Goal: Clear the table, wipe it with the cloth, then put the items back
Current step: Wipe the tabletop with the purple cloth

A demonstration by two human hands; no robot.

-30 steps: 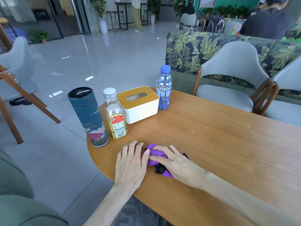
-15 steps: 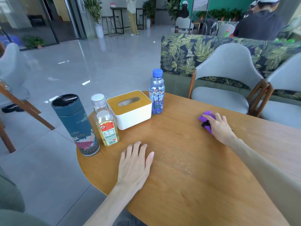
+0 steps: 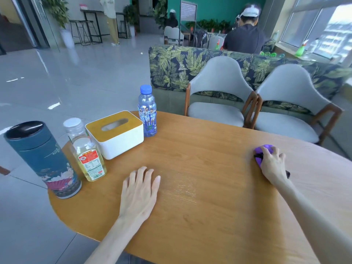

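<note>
My right hand (image 3: 272, 164) presses a purple and black cloth (image 3: 259, 151) onto the wooden table (image 3: 200, 216) near its far right edge; most of the cloth is hidden under the hand. My left hand (image 3: 140, 193) lies flat on the tabletop near the front, fingers spread, holding nothing. Along the table's left end stand a dark blue canister (image 3: 41, 159), an oil bottle (image 3: 86, 149) with a white cap, a white tissue box (image 3: 115, 134) with a wooden lid, and a water bottle (image 3: 147, 111) with a blue cap.
Two grey chairs (image 3: 219, 96) (image 3: 289, 103) stand at the table's far side, in front of a leaf-patterned sofa (image 3: 171, 65). A person in dark clothes (image 3: 244, 37) sits beyond it. Grey tiled floor (image 3: 66, 77) lies to the left.
My right hand has slid the cloth from beside my left hand across the table to the far right. My left hand has stayed flat near the front.
</note>
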